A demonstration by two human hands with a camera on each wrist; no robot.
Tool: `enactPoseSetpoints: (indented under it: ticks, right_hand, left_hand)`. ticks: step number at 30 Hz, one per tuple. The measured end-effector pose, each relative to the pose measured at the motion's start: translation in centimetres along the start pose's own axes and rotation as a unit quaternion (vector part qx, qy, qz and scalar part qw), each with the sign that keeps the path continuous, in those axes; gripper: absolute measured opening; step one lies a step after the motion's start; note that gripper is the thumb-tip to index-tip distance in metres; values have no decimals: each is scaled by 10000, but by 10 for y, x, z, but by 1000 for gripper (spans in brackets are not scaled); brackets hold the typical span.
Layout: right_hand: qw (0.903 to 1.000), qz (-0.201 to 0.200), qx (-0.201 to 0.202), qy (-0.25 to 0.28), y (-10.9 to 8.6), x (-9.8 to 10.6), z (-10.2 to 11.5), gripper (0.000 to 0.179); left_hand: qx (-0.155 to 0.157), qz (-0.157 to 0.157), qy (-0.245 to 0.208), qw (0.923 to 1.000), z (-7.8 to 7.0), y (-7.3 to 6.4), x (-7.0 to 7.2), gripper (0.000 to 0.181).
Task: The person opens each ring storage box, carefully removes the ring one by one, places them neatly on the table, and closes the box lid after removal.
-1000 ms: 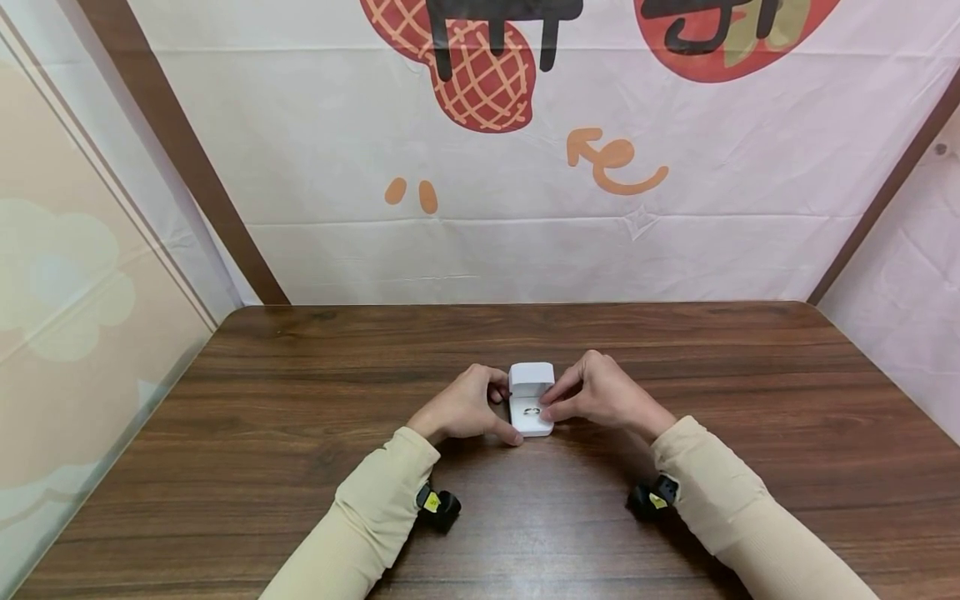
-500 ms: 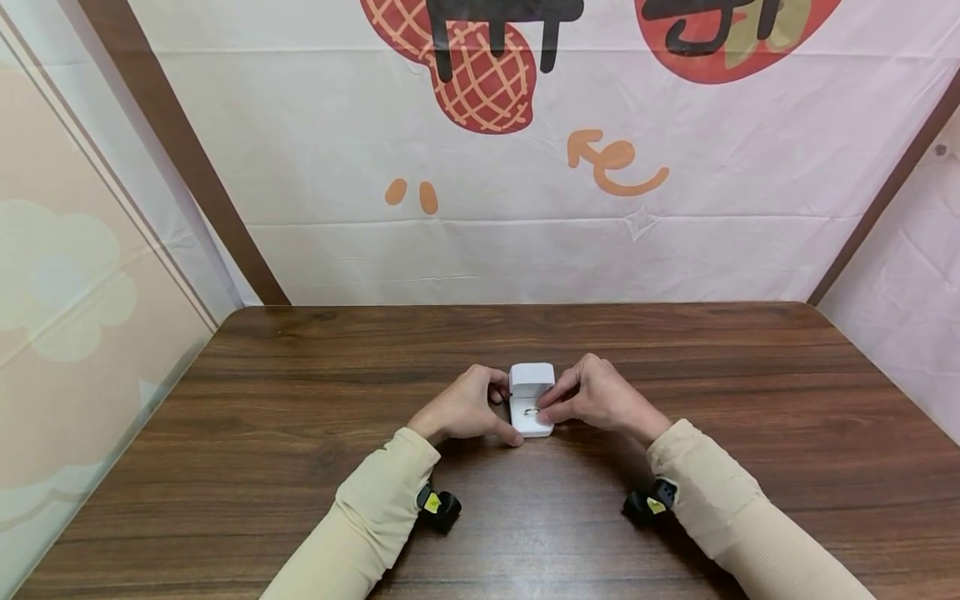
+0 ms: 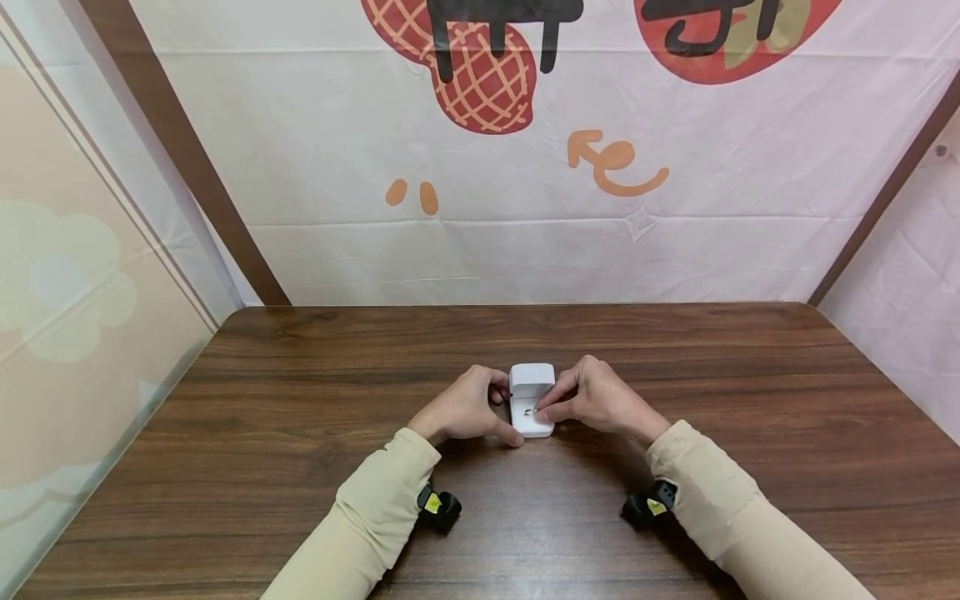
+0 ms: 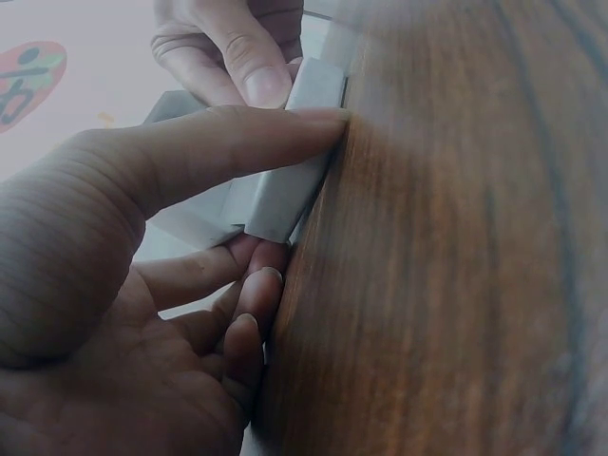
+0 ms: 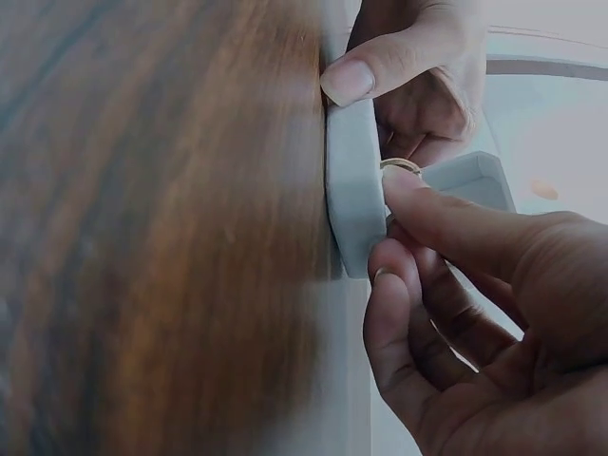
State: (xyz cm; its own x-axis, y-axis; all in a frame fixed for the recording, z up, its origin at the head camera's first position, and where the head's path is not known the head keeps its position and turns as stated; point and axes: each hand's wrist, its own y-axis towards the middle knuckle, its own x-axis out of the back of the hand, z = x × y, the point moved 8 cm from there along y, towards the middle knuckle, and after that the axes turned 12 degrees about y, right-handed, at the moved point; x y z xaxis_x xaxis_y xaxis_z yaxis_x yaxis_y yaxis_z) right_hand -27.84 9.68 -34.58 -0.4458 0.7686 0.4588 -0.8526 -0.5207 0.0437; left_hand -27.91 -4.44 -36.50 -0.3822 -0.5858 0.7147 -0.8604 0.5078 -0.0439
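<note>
An open white ring box [image 3: 531, 377] stands on the table with its lid up at the back. My left hand [image 3: 467, 407] holds the box from the left, its thumb across the front and its fingers at the side; the left wrist view shows the thumb lying along the box's base [image 4: 283, 201]. My right hand [image 3: 604, 397] reaches into the box from the right, thumb and forefinger pinching at a ring in the insert. In the right wrist view a gold ring [image 5: 401, 164] shows by the thumb tip, partly covered. A small ring [image 3: 528, 412] is visible left of those fingertips.
The dark wooden table [image 3: 300, 400] extends around both arms. A printed white cloth [image 3: 337, 258] hangs behind its far edge. Black wrist cameras [image 3: 440, 510] hang under both sleeves, close to the tabletop.
My right fingertips have shifted slightly left and deeper over the rings, covering more of the right-hand one. The left hand and the box have stayed in place.
</note>
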Motion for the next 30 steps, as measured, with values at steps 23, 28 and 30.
enactPoseSetpoints:
  ticks: [23,28,30]
  right_hand:
    - [9998,48,164,40,1,4,-4,6]
    - [9997,51,236,30,1,4,-4,6]
    - [9997,48,225,47,1,4,-5,6]
  left_hand:
    - [39,13,-4,10000,-1,-2,0,43]
    - [37,11,18,10000,0,-1,0,43]
    - [38,15,23,10000,0,-1,-1,43]
